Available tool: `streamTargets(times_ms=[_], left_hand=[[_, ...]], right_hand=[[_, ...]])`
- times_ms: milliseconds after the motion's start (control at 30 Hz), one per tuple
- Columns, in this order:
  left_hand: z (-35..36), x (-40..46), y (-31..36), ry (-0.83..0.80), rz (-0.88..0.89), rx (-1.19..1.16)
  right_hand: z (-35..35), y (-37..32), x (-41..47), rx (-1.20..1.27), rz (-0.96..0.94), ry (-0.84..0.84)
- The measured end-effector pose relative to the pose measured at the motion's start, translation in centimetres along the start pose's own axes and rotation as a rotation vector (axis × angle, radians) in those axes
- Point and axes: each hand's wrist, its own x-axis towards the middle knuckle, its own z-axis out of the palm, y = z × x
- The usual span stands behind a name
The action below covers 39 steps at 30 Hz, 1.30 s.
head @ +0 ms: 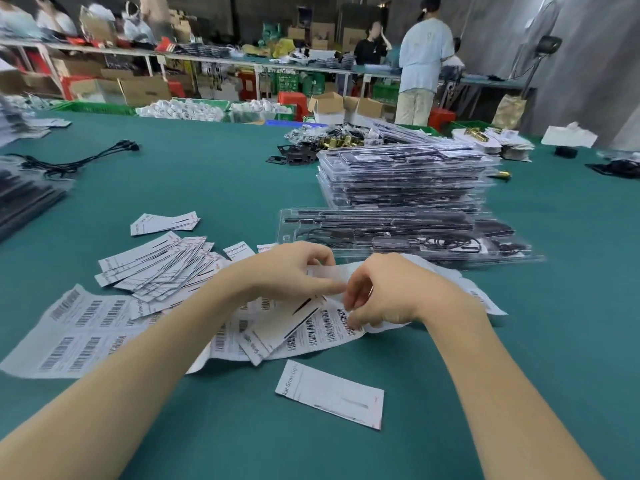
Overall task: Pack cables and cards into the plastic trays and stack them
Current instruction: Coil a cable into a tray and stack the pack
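Observation:
My left hand (294, 271) and my right hand (377, 296) meet over a barcode label sheet (322, 329) on the green table. The left hand's fingers pinch a white card (277, 330) that lies tilted across the sheet. My right hand's fingertips curl down and pinch at the sheet's labels. A clear plastic tray (398, 233) holding black cables lies just beyond my hands. Behind it rises a stack of filled trays (405, 178). A fan of white cards (156, 265) is spread to the left. One single card (330, 393) lies near me.
Another barcode sheet (76, 330) lies at the left. Black cables (72, 161) sit at far left, brass parts (339, 142) and black fittings behind the stack. Across the room, people stand at a long bench (242, 62) with boxes and crates.

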Motion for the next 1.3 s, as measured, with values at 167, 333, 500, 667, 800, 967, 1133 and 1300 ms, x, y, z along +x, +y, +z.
streamTargets(times_ms=[167, 333, 500, 667, 800, 967, 1133, 1300], left_hand=[[0.5, 0.3, -0.6, 0.074, 0.043, -0.050], [-0.2, 0.0, -2.1, -0.002, -0.037, -0.483], [-0.5, 0.3, -2.9, -0.007, -0.079, -0.681], [-0.4, 0.4, -3.2, -0.031, -0.056, -0.684], [0.0, 0.5, -2.8, -0.001, -0.032, -0.516], [1.5, 0.9, -2.7, 0.240, 0.126, -0.005], [3.3, 0.9, -1.9, 0.275, 0.264, 0.153], [2.9, 1.3, -1.4, 0.546, 0.303, 0.066]], right_hand=[[-0.1, 0.3, 0.1, 0.178, -0.052, 0.184], [-0.1, 0.8, 0.0, 0.343, -0.085, 0.234], [0.0, 0.8, 0.0, 0.383, -0.102, 0.281], [-0.1, 0.9, -0.3, 0.448, -0.094, 0.297], [-0.2, 0.8, -0.3, 0.426, -0.119, 0.257], [-1.9, 2.4, -1.7, 0.661, -0.180, 0.140], [-3.1, 4.2, -1.9, 1.155, -0.117, 0.390], [-2.3, 3.6, -1.0, 1.042, -0.001, 0.433]])
